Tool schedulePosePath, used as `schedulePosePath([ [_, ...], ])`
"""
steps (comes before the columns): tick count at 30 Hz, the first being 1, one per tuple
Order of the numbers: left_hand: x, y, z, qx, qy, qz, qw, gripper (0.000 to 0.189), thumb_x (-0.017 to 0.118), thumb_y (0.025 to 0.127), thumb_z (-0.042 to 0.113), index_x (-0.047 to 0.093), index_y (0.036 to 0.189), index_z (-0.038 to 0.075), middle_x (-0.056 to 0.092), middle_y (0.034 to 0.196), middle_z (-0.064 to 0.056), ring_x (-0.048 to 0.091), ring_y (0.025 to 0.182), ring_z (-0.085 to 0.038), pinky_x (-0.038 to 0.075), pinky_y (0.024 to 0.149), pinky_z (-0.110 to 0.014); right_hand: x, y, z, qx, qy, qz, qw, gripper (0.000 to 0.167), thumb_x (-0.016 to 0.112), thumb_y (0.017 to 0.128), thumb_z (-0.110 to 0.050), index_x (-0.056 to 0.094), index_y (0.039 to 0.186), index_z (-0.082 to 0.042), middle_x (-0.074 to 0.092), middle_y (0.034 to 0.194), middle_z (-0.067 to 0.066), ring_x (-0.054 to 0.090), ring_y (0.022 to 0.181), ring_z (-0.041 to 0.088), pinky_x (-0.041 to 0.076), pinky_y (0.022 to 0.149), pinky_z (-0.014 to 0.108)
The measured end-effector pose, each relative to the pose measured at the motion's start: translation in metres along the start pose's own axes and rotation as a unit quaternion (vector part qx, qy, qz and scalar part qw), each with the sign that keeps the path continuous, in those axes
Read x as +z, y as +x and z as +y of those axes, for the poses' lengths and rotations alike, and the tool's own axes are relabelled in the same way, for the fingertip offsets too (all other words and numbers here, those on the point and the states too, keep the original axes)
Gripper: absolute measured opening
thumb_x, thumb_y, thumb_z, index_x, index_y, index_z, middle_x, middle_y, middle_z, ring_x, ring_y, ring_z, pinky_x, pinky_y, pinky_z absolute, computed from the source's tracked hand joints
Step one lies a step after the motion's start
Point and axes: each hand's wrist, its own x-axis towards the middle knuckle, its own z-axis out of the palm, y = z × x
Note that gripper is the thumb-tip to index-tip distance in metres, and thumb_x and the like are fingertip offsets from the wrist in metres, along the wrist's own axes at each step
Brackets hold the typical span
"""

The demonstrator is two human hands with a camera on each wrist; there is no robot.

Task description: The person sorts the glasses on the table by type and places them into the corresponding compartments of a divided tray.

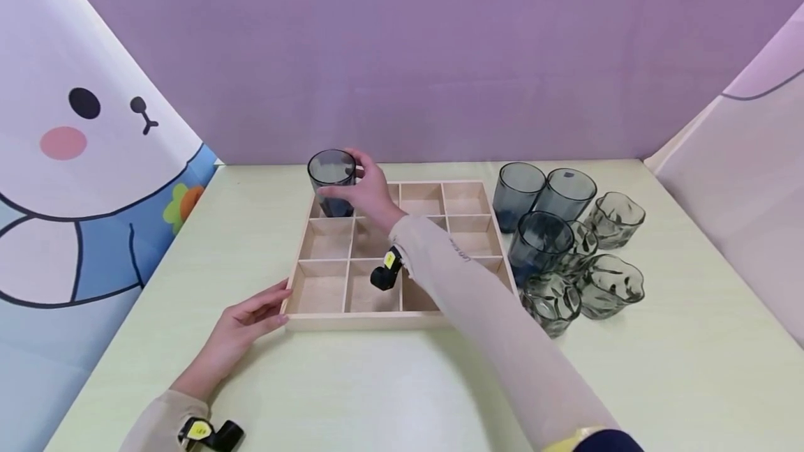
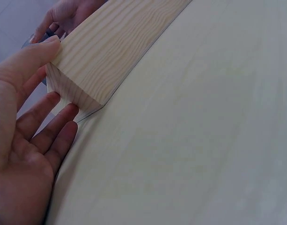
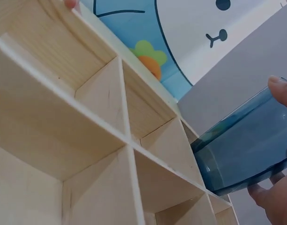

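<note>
My right hand (image 1: 370, 194) grips a tall blue-grey drinking glass (image 1: 333, 171) with thumb and fingers around its side. The glass stands upright, its lower part in the back-left compartment of a shallow wooden divided box (image 1: 370, 323). In the right wrist view the glass (image 3: 241, 145) slants at that compartment's opening; whether its base touches the bottom is hidden. My left hand (image 1: 241, 323) holds the box's front-left corner. In the left wrist view its thumb and fingers (image 2: 45, 110) lie against the wooden corner (image 2: 77, 89).
Right of the box stand three more tall blue-grey glasses (image 1: 543, 243) and several short, wavy clear-grey glasses (image 1: 612, 284), packed close together. A purple backdrop (image 1: 427, 61) rises behind the pale table (image 1: 352, 389). A printed cartoon panel (image 1: 82, 229) borders the left side.
</note>
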Motion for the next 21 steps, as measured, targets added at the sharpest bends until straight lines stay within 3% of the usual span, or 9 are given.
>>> schedulePosePath([
  [7,0.001,0.003,0.0,-0.006,0.008,-0.001,0.9999,0.045,0.07,0.093,0.011,0.058,0.134,-0.005,0.051,0.143,0.013,0.05,0.118,0.011,0.046,0.092,-0.013,0.002,0.0,0.009,0.025,-0.039,0.0,0.9989,0.088,0.093,0.069,-0.009,0.048,0.144,-0.011,0.053,0.132,0.004,0.056,0.113,0.023,0.054,0.086,0.029],
  [14,0.002,0.003,-0.002,0.002,-0.004,0.001,1.0,0.043,0.07,0.093,0.006,0.059,0.133,-0.006,0.052,0.135,0.024,0.053,0.116,0.009,0.049,0.089,-0.015,0.006,0.0,0.015,0.038,-0.053,-0.008,0.9979,0.089,0.092,0.071,-0.013,0.044,0.147,-0.011,0.053,0.136,0.005,0.057,0.113,0.021,0.052,0.092,0.03],
  [21,0.002,0.001,0.0,0.014,-0.007,0.006,0.9999,0.042,0.069,0.092,0.002,0.06,0.131,-0.007,0.054,0.134,0.024,0.054,0.115,0.008,0.049,0.088,-0.014,0.003,0.002,0.013,0.057,-0.038,-0.055,0.9962,0.092,0.087,0.078,-0.018,0.034,0.153,-0.013,0.046,0.147,0.004,0.051,0.126,0.023,0.048,0.098,0.032],
])
